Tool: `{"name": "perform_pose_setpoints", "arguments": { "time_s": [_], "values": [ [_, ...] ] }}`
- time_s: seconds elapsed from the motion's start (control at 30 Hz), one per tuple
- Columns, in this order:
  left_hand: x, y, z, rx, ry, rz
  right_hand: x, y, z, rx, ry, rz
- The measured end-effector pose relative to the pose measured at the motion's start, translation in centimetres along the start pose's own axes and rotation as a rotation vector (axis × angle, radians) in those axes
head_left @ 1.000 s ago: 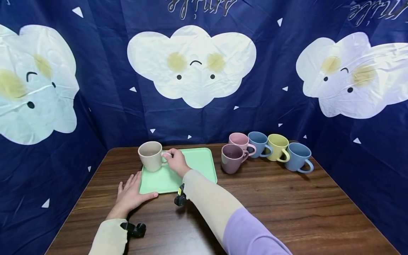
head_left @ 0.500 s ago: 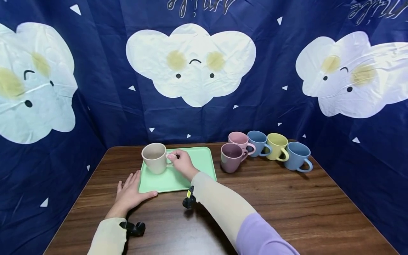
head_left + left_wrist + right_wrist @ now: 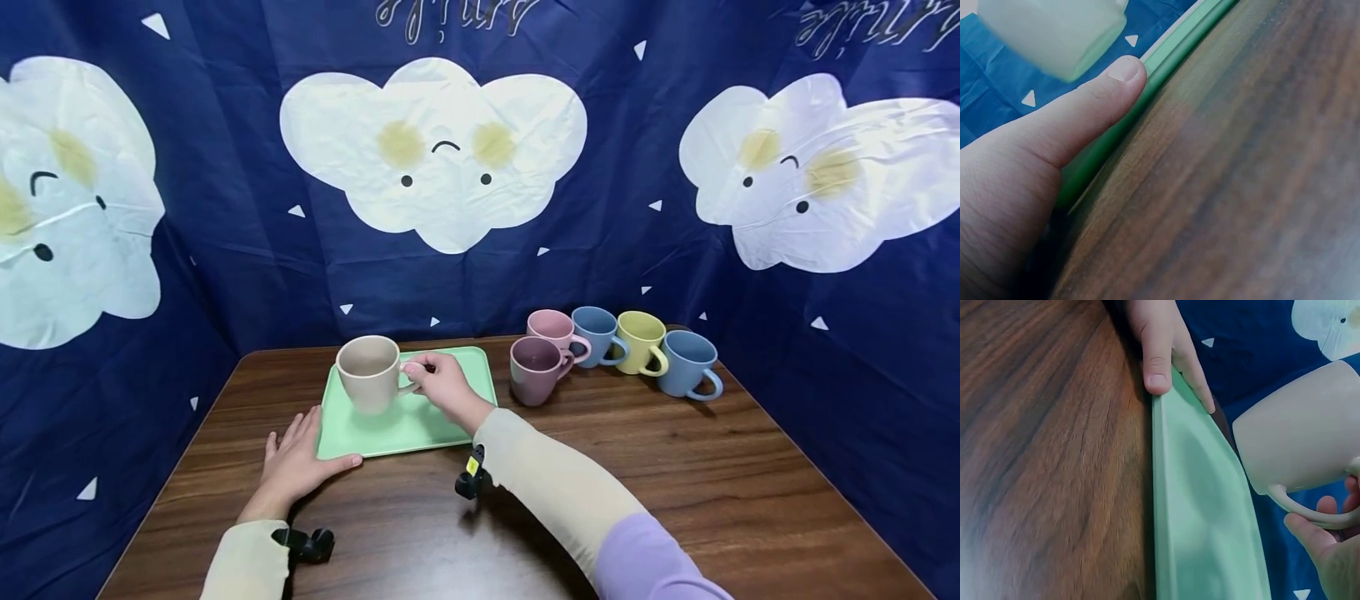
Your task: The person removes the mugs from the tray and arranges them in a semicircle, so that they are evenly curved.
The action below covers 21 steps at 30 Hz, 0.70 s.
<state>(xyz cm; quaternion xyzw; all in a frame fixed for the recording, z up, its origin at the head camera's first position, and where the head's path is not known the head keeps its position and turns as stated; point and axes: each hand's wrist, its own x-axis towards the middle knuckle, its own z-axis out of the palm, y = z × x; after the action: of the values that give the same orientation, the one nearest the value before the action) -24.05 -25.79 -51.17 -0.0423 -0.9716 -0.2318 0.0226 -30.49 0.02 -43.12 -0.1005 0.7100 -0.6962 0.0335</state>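
Observation:
A beige mug [image 3: 369,375] hangs upright over the left part of a mint-green tray [image 3: 442,433]. My right hand [image 3: 447,387] pinches its handle, thumb and fingers closed round the loop in the right wrist view. In the left wrist view, blue cloth shows between the base of the mug and the tray's rim [image 3: 1166,56]. My left hand [image 3: 300,462] lies at the tray's front left corner with fingers spread and straight. Its fingers run along the left side, while the thumb [image 3: 1107,90] rests along the front rim.
Several mugs stand at the back right: a purple mug [image 3: 534,375], a pink mug [image 3: 550,325], a blue mug [image 3: 592,333], a yellow mug [image 3: 637,342] and another blue mug [image 3: 684,362]. Blue cloth with white clouds [image 3: 435,150] hangs around the wooden table [image 3: 675,483].
My right hand has moved the beige mug to the right, from the tray's back left corner further over the tray. My left hand keeps its place at the corner.

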Motion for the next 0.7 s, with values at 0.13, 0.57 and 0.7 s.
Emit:
{"name": "perform_pose_setpoints", "arguments": {
  "time_s": [0.13,0.57,0.7],
  "values": [
    [0.1,-0.1,0.1,-0.002,0.005,0.002,-0.9,-0.8,-1.4,0.01,-0.011,-0.011],
    [0.2,-0.3,0.4,-0.012,-0.008,0.013,-3.4,-1.8,-6.8,-0.002,0.008,-0.055],
    [0.2,-0.4,0.3,-0.007,-0.012,0.014,-3.9,-2.1,-8.1,0.009,0.02,-0.063]
  ]
}}
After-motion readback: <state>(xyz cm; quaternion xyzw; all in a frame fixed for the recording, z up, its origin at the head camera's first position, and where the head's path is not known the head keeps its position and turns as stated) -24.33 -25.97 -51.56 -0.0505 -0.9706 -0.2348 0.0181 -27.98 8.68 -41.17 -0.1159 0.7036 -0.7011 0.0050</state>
